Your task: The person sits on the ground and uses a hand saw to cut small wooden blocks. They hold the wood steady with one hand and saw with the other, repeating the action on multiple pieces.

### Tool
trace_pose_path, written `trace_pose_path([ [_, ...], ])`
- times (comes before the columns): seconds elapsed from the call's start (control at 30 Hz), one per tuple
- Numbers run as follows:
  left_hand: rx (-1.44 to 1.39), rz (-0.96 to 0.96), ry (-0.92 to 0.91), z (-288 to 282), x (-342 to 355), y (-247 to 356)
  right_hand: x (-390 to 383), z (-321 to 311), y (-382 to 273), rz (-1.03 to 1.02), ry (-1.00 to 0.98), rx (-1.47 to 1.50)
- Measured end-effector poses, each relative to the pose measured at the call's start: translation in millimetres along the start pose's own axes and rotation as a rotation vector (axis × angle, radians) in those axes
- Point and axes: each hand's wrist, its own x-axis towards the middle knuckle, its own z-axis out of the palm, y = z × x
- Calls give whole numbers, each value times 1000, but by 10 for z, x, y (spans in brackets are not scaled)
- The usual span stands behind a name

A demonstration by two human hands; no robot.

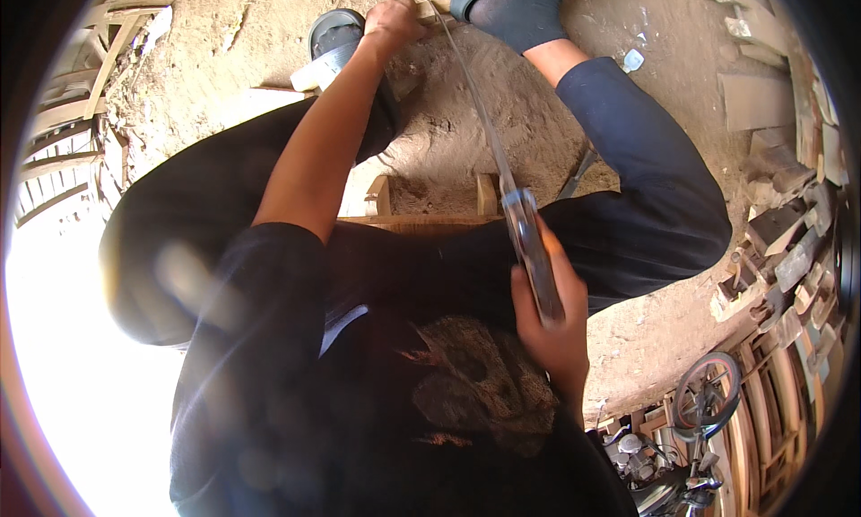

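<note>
A long machete-like blade (489,131) is being gripped by its dark handle (535,261) in the closed right hand (549,315), near centre. A pale wooden stick (432,9) is being held, fingers wrapped, by the left hand (391,22) at the far end, between two sandalled feet (516,10) on the dirt floor (466,113).

The long blade (480,113) is thin metal with a dull grey sheen, and its handle (535,257) looks dark, smooth and slightly glossy. Beyond the blade's far end lies a pale, matt wooden stick (430,8). Under the blade the ground (466,131) is dry, rough, crumbly earth. To the blade's right, the trousers (646,158) are matt dark cloth. Further right of the blade, wood offcuts (780,230) look raw and unfinished.
</note>
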Motion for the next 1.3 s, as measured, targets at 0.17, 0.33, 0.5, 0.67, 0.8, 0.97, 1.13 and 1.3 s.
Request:
trace_pose_path([
  [0.17,-44,-5,46,-74,-73,56,-56,36,-12,-15,17,10],
  [0.33,-55,-11,72,-48,-67,51,9,10,43,-39,10,-1],
  [0.5,-64,-5,176,84,-52,5,-69,-12,-13,16,-14,27],
  [0.67,-26,5,62,17,-38,10,-106,-69,-23,-25,-21,-13],
  [0.8,-22,-21,57,-41,-44,17,-202,-125,21,-78,-7,-32],
  [0.97,10,20,48,-45,-40,42,25,78,-29,75,2,35],
  [1.13,-34,-66,10,-136,-80,126,-130,-4,-1,17,42,12],
  [1.3,-5,-74,68,-2,35,117,5,-15,129,-89,42,-63],
])
